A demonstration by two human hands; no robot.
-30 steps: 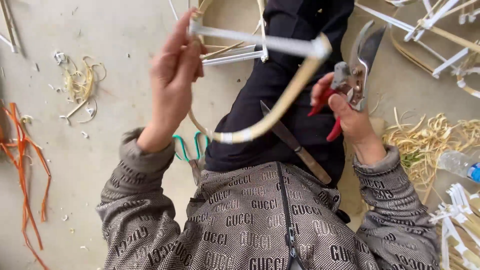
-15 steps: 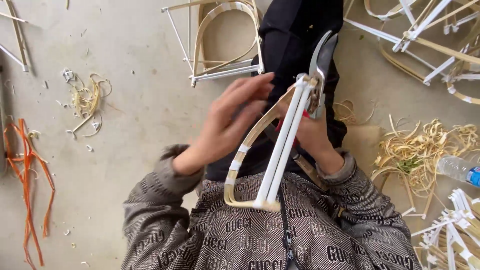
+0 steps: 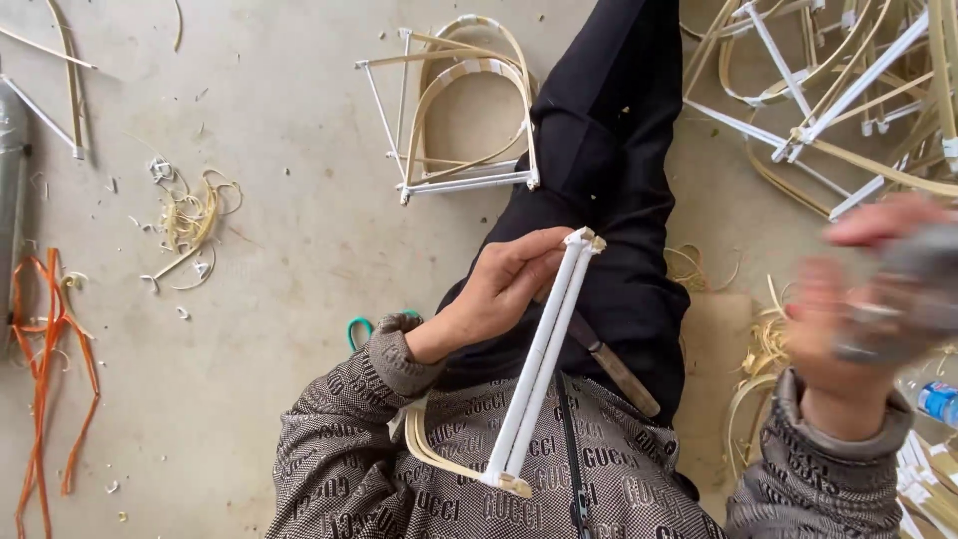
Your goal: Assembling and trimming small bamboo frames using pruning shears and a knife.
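My left hand (image 3: 504,289) grips a bamboo frame piece (image 3: 539,369): two straight rods wrapped in white tape, with a curved bare bamboo strip joined at the lower end near my chest. The rods slant from my fingers down across my patterned jacket. My right hand (image 3: 858,319) is out to the right, blurred by motion, closed around grey pruning shears (image 3: 928,265). A knife (image 3: 614,364) with a wooden handle lies on my lap over the black trousers.
A finished arched bamboo frame (image 3: 464,110) lies on the concrete floor ahead. Several more frames (image 3: 848,90) are piled at the upper right. Bamboo shavings (image 3: 190,215), orange strips (image 3: 45,339), green scissor handles (image 3: 357,327) and a blue-capped bottle (image 3: 938,399) lie around.
My right hand has swung away from the frame piece to the right with the shears. My left hand has lowered the piece and turned it so the rods slant toward my chest.
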